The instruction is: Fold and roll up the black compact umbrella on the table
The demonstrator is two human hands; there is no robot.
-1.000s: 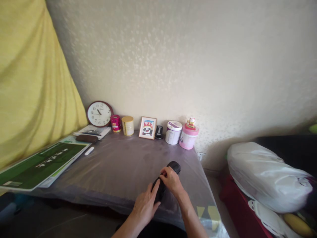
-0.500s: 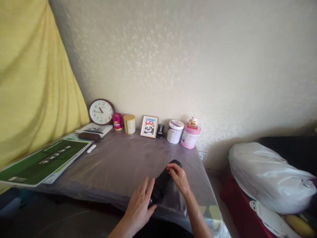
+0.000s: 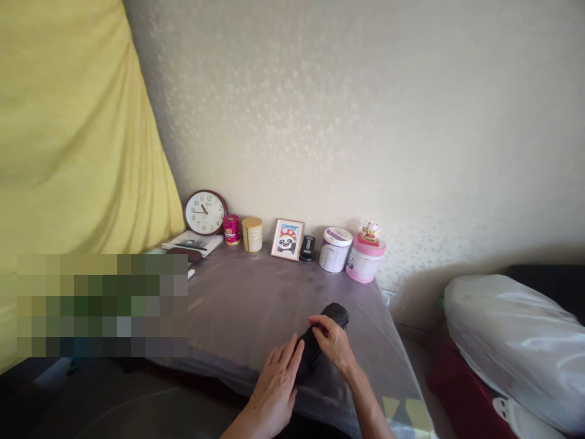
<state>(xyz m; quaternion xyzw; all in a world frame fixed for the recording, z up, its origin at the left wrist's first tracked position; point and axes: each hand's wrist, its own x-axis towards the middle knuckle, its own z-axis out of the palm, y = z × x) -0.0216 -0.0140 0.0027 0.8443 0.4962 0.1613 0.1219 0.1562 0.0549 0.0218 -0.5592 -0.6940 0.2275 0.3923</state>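
Observation:
A black folded umbrella lies slantwise on the covered table, its far end pointing to the back right. Along its left near side rests my left hand, palm down, fingers stretched out and the index edge against the fabric. My right hand is over the middle of the umbrella, thumb and index finger pinched together at the cloth. Whether a strap or only fabric is between those fingertips is too small to tell. The near end of the umbrella is hidden behind my left hand.
Along the wall stand a clock, a pink can, a yellow-lidded tub, a framed panda picture, a black object, a white tub and a pink-lidded tub topped by a figurine. Right: a white bag.
The view has swung a little left, so everything sits farther right. My right fingertips have slid slightly along the umbrella toward my left hand, which stays beside it.

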